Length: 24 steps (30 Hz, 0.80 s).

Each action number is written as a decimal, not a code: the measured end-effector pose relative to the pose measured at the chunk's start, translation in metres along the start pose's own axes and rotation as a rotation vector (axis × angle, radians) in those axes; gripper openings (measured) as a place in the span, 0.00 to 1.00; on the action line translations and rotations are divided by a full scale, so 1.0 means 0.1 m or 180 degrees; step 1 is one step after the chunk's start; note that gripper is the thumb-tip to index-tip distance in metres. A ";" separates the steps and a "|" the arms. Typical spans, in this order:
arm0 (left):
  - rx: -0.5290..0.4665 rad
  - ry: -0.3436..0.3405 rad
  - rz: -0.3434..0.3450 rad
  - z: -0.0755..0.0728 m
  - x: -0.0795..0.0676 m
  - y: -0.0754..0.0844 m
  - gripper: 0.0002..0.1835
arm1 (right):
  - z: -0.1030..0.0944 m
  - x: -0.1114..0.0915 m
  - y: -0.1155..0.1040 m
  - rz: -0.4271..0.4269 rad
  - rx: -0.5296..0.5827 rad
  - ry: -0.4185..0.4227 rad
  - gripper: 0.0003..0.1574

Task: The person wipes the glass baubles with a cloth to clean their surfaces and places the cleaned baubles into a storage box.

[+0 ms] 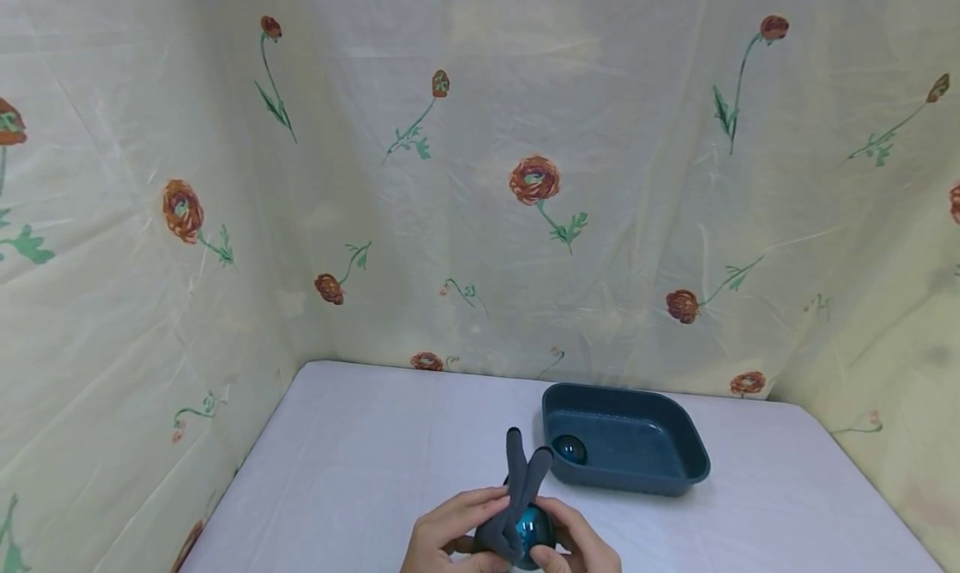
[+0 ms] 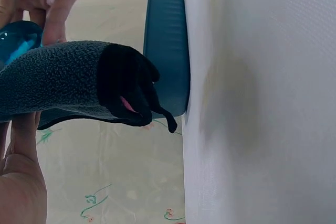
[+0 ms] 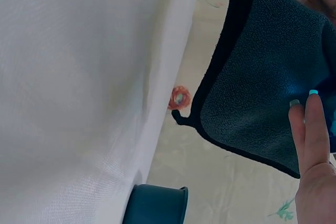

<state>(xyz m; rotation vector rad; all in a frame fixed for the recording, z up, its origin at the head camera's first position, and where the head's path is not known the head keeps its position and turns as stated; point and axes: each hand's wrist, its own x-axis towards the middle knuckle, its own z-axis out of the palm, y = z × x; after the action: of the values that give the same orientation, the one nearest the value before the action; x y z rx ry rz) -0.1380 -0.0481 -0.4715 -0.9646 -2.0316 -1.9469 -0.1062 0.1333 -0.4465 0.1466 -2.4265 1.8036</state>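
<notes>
In front of me, my left hand (image 1: pixel 457 530) grips a dark grey fleecy cloth (image 1: pixel 497 533) with black edging. Two folded ends of it stick up between the hands in the head view. A shiny blue ball (image 1: pixel 534 526) sits against the cloth, and my right hand (image 1: pixel 577 540) holds it with thumb and fingers around its side. In the right wrist view, fingertips (image 3: pixel 310 103) of the right hand press on the cloth (image 3: pixel 262 77), which hangs down with a small loop at its corner. The ball (image 2: pixel 18 40) is partly cut off in the left wrist view.
A dark blue rectangular basin (image 1: pixel 630 480) stands beyond the hands, to the right, on the white-covered table (image 1: pixel 360 456). Another shiny blue ball (image 1: pixel 572 449) lies in its near left corner. Flower-patterned curtains (image 1: pixel 480 223) enclose the table at the back and sides.
</notes>
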 end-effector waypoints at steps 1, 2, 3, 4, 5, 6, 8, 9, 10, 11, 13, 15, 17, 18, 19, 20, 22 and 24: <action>0.0006 0.0005 0.0012 0.00 0.00 0.00 0.24 | 0.00 0.00 0.00 -0.0010 -0.0001 0.0003 0.25; 0.0020 0.0012 0.0018 0.01 0.00 0.00 0.24 | 0.00 0.00 0.01 -0.0020 0.0004 0.0020 0.25; 0.0031 0.0019 0.0013 0.01 0.00 0.00 0.24 | 0.00 0.00 0.01 -0.0019 0.0005 0.0016 0.25; 0.0041 0.0030 -0.0007 0.01 0.00 0.00 0.24 | 0.00 0.00 0.00 -0.0002 0.0015 0.0009 0.25; 0.0046 0.0045 -0.0052 0.02 -0.01 0.01 0.24 | 0.00 0.00 0.00 0.0007 0.0011 -0.0009 0.25; 0.0067 0.0050 -0.0057 0.02 -0.01 0.01 0.24 | -0.01 0.00 0.00 0.0036 0.0018 -0.0017 0.25; 0.0093 0.0058 -0.0106 0.03 -0.01 0.01 0.24 | -0.02 0.00 -0.02 0.0073 0.0012 -0.0066 0.26; 0.0096 0.0058 -0.0130 0.03 -0.01 0.01 0.24 | -0.02 0.00 -0.02 0.0080 -0.0008 -0.0099 0.27; 0.0094 0.0059 -0.0155 0.03 -0.01 0.01 0.24 | -0.02 0.00 -0.02 0.0069 -0.0027 -0.0117 0.28; 0.0095 0.0057 -0.0146 0.03 -0.01 0.01 0.24 | -0.03 0.00 -0.02 0.0056 -0.0041 -0.0128 0.29; 0.0087 0.0058 -0.0136 0.03 0.00 0.01 0.24 | -0.02 0.00 -0.02 0.0026 -0.0001 -0.0108 0.29; 0.0090 0.0067 -0.0115 0.03 0.00 0.00 0.24 | 0.00 0.00 -0.01 -0.0037 0.0037 -0.0042 0.28; 0.0089 0.0078 -0.0124 0.02 0.00 0.00 0.24 | 0.01 0.00 -0.02 -0.0086 0.0080 0.0056 0.26; 0.0091 0.0085 -0.0134 0.02 0.00 0.00 0.24 | 0.01 0.00 -0.02 -0.0129 0.0067 0.0077 0.26; 0.0087 0.0090 -0.0149 0.02 0.00 0.00 0.24 | 0.01 0.00 -0.02 -0.0159 0.0064 0.0105 0.26; 0.0087 0.0094 -0.0145 0.02 0.00 0.00 0.24 | 0.02 0.00 -0.02 -0.0184 0.0048 0.0118 0.26; 0.0077 0.0101 -0.0153 0.02 0.00 0.00 0.24 | 0.02 0.00 -0.02 -0.0243 0.0037 0.0135 0.26; 0.0076 0.0115 -0.0142 0.03 0.00 0.00 0.24 | 0.01 0.00 -0.01 -0.0305 0.0051 0.0130 0.26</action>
<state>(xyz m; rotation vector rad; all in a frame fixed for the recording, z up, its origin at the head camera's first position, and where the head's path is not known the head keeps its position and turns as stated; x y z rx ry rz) -0.1373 -0.0455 -0.4715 -0.8798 -2.0691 -1.9427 -0.1059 0.1315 -0.4458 0.2212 -2.3357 1.7682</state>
